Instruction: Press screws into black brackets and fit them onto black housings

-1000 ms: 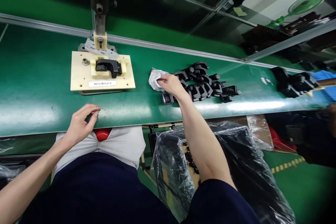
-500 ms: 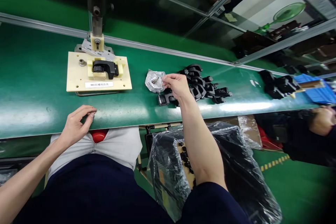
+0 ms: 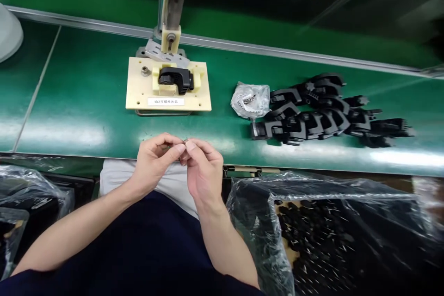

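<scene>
My left hand (image 3: 160, 156) and my right hand (image 3: 204, 162) meet fingertip to fingertip above the front edge of the green bench. Both are closed in a pinch around something tiny, which the fingers mostly hide. Beyond them a cream fixture plate (image 3: 134, 88) carries a black curved plastic part (image 3: 176, 76) in its raised nest. A metal press arm (image 3: 174, 11) stands over that plate. To the right lies a crumpled clear plastic bag (image 3: 243, 106), with small metal pieces (image 3: 249, 100) in its middle.
Black curved plastic parts (image 3: 319, 122) lie heaped right of the bag. Below the bench at right, a plastic-lined box (image 3: 256, 222) holds many small black pieces with thin metal pins (image 3: 319, 245). Another plastic-covered box (image 3: 41, 194) stands at lower left. A metal rail (image 3: 236, 46) runs behind.
My right hand has left the plastic bag and come over to my left hand, and their fingertips now meet. The view has swung to the right-hand-to-left direction, centring nearer the fixture.
</scene>
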`<move>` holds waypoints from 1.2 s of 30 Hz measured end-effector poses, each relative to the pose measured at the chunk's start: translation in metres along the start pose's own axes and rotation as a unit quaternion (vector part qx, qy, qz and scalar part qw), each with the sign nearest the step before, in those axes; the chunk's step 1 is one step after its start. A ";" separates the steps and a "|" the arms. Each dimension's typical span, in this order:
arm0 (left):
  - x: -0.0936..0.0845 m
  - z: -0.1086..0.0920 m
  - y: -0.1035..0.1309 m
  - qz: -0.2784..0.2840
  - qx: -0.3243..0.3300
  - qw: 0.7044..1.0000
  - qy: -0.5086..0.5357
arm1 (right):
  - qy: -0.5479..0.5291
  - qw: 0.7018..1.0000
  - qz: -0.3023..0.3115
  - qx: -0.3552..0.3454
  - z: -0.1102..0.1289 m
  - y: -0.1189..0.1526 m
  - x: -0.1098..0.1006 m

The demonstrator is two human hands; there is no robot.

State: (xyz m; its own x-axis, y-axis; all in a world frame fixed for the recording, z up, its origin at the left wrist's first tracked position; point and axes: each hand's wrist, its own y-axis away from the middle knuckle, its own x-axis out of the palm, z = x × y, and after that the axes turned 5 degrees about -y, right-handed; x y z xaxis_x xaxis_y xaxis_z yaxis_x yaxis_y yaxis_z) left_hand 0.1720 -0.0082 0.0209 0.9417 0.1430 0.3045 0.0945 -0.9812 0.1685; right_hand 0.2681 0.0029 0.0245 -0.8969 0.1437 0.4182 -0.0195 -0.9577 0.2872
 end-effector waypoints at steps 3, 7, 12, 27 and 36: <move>-0.005 0.002 0.002 -0.029 0.017 0.999 -0.012 | 0.051 0.995 -0.006 -0.089 -0.011 0.006 0.004; -0.011 0.006 0.004 -0.042 0.008 0.998 -0.037 | 0.181 0.964 0.003 -0.193 -0.012 0.009 0.002; -0.012 0.003 0.001 -0.043 -0.042 0.998 0.002 | 0.249 0.946 0.059 -0.198 0.001 0.004 -0.004; -0.028 -0.025 -0.015 0.072 0.125 0.957 -0.253 | 0.323 0.906 0.244 -0.127 0.035 -0.021 -0.008; -0.055 -0.043 -0.116 -0.095 0.342 0.846 -0.398 | 0.377 0.778 0.048 -0.501 0.008 -0.115 0.040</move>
State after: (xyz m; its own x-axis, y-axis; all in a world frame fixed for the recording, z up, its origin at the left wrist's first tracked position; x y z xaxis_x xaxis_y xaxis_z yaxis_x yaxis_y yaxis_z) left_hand 0.0953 0.1033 0.0248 0.7820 0.4410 -0.4404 0.1768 -0.8346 -0.5218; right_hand 0.2378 0.1209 0.0145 -0.9126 0.2336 -0.3357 0.0683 -0.7223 -0.6882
